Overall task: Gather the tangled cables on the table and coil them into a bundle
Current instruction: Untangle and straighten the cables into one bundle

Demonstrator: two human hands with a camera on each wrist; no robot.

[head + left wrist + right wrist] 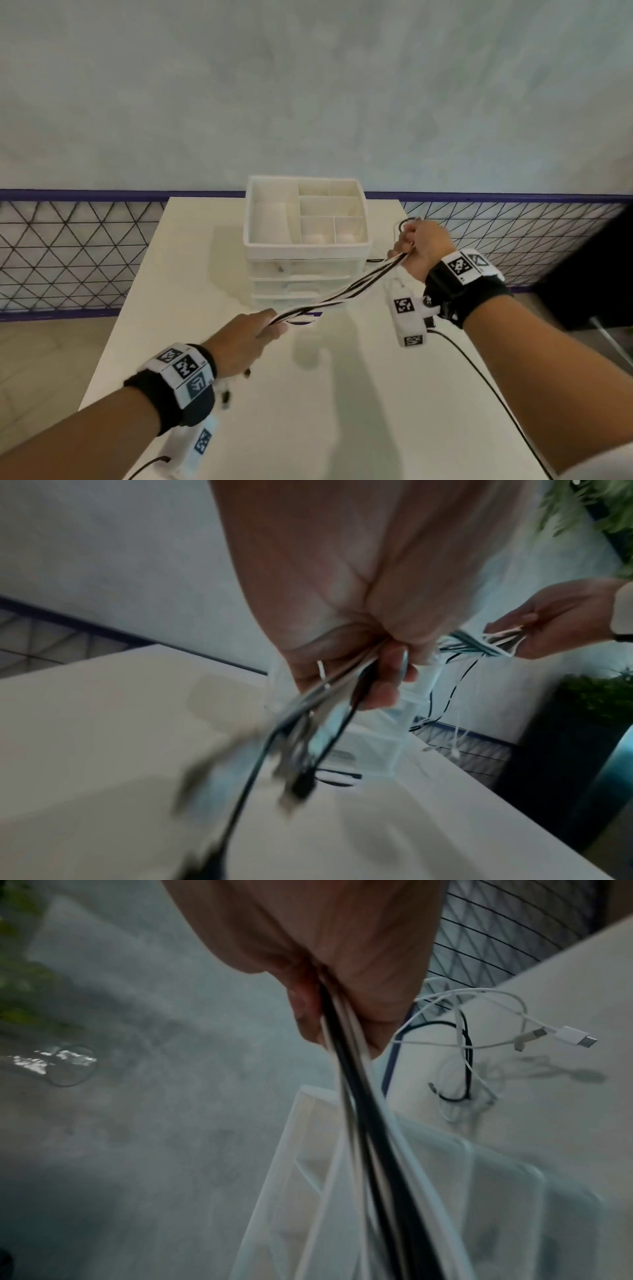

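Above the table, left hand and right hand both clench the cables, stretched between; no readable writing.

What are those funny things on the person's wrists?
Each bare arm wears a black wristband carrying white blocks printed with black square code patterns. A white camera box with the same patterns hangs under the right wrist, trailing a black wire. The left band has one bluish marker. No sleeves show.
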